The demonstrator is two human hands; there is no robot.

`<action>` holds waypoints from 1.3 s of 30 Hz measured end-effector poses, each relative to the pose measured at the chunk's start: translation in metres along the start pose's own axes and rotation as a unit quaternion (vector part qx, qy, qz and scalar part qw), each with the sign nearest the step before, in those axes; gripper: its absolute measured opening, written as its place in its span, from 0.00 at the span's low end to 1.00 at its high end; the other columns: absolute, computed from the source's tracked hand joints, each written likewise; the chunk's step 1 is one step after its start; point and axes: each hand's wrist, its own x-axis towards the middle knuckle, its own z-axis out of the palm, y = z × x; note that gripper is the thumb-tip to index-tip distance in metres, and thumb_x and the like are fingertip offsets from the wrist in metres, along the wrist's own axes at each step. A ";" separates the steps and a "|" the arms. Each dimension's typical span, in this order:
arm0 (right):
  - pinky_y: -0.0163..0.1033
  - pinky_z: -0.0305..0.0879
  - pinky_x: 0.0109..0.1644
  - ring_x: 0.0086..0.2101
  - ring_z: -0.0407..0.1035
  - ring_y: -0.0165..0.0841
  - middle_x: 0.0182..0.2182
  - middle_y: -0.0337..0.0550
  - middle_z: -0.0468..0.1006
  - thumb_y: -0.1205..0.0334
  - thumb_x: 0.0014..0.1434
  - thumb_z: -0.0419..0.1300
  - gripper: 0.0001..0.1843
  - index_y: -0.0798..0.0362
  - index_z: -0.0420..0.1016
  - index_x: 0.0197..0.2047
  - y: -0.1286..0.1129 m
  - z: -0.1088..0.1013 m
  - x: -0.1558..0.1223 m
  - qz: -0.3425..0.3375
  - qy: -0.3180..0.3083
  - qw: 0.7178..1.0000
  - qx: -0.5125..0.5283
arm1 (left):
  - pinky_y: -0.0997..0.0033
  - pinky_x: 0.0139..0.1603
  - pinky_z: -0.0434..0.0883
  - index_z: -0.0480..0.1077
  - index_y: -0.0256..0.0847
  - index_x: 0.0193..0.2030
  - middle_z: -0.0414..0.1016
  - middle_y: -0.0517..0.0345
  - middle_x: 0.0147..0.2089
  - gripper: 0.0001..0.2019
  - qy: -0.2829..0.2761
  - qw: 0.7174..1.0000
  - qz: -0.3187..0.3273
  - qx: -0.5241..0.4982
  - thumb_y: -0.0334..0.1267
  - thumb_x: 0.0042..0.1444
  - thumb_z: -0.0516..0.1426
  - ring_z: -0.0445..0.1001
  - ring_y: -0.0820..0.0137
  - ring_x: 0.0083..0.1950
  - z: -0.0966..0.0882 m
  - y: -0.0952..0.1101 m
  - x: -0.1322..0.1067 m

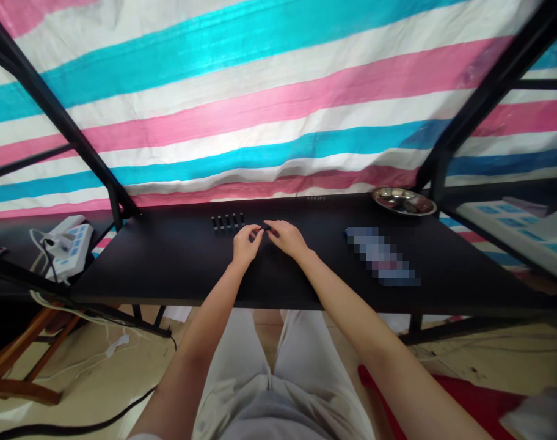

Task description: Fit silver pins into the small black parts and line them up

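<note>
My left hand (248,243) is over the middle of the black table (168,263), its thumb and index finger pinched together. Just right of it, my right hand (285,237) curls with its fingertips pointing toward the left ones. Both hands' fingertips nearly meet; whatever is between them is too small and dark to make out. Beyond my left hand, several small dark cylinders with lighter metallic parts (228,222) form an upright row. Farther back, near the rear edge, a row of tiny metallic pieces (316,199) stands.
A shiny round metal dish (404,201) sits at the back right corner. Nearer lies a pixelated blue item (382,256). Black frame posts (81,143) rise at both sides before a striped tarp (260,104). Power strips with cables (72,250) lie on the left neighbouring table.
</note>
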 end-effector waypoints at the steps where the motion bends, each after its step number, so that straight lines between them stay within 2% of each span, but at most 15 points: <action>1: 0.42 0.64 0.43 0.35 0.67 0.36 0.31 0.46 0.74 0.63 0.58 0.49 0.19 0.54 0.68 0.51 0.000 0.000 0.000 0.001 0.001 1.000 0.002 | 0.74 0.31 0.66 0.71 0.40 0.36 0.73 0.56 0.33 0.08 0.000 1.000 -0.001 -0.001 0.40 0.53 0.55 0.67 0.76 0.27 0.000 0.000 0.000; 6: 0.40 0.64 0.41 0.35 0.68 0.36 0.33 0.47 0.74 0.60 0.58 0.51 0.19 0.55 0.63 0.52 -0.005 0.003 0.001 0.016 0.006 0.999 0.027 | 0.74 0.31 0.66 0.70 0.40 0.36 0.73 0.57 0.33 0.08 0.009 1.000 -0.006 -0.011 0.40 0.52 0.56 0.67 0.76 0.26 0.000 0.000 0.001; 9: 0.38 0.63 0.39 0.35 0.68 0.35 0.34 0.48 0.74 0.61 0.59 0.50 0.14 0.55 0.65 0.48 -0.010 0.006 0.005 0.020 -0.008 0.999 0.038 | 0.74 0.31 0.66 0.70 0.40 0.35 0.72 0.57 0.32 0.08 0.026 1.000 -0.011 -0.014 0.41 0.52 0.56 0.67 0.76 0.27 -0.001 0.003 0.001; 13: 0.36 0.62 0.37 0.34 0.68 0.34 0.34 0.46 0.74 0.60 0.60 0.49 0.10 0.53 0.66 0.43 -0.012 0.018 0.017 0.039 -0.011 0.996 0.075 | 0.74 0.31 0.66 0.70 0.39 0.35 0.72 0.57 0.31 0.09 0.086 0.993 -0.071 -0.047 0.43 0.52 0.56 0.67 0.76 0.27 -0.005 0.007 0.005; 18: 0.36 0.61 0.37 0.30 0.65 0.32 0.30 0.43 0.73 0.60 0.54 0.56 0.07 0.53 0.69 0.34 -0.003 0.042 0.045 0.133 0.028 0.983 0.128 | 0.76 0.29 0.66 0.68 0.37 0.33 0.71 0.58 0.28 0.10 0.195 0.949 -0.197 -0.150 0.42 0.54 0.51 0.68 0.77 0.26 -0.014 0.001 0.013; 22: 0.35 0.60 0.35 0.28 0.65 0.30 0.27 0.41 0.74 0.62 0.52 0.56 0.05 0.54 0.70 0.32 -0.002 0.056 0.062 0.195 -0.006 0.969 0.152 | 0.78 0.22 0.60 0.67 0.36 0.31 0.68 0.59 0.25 0.10 0.250 0.905 -0.278 -0.200 0.40 0.52 0.50 0.65 0.78 0.22 -0.018 -0.009 0.020; 28: 0.34 0.58 0.34 0.28 0.66 0.30 0.26 0.40 0.74 0.63 0.50 0.58 0.04 0.54 0.71 0.29 -0.004 0.061 0.070 0.193 -0.062 0.973 0.108 | 0.79 0.19 0.56 0.66 0.36 0.29 0.67 0.60 0.24 0.08 0.244 0.888 -0.308 -0.241 0.39 0.49 0.50 0.63 0.79 0.21 -0.018 -0.009 0.022; 39: 0.33 0.58 0.32 0.28 0.66 0.30 0.27 0.43 0.74 0.64 0.50 0.60 0.04 0.56 0.72 0.29 -0.003 0.054 0.081 0.203 -0.143 0.968 0.047 | 0.79 0.20 0.56 0.66 0.36 0.28 0.66 0.61 0.22 0.07 0.244 0.889 -0.301 -0.246 0.37 0.49 0.51 0.62 0.80 0.21 -0.019 -0.002 0.021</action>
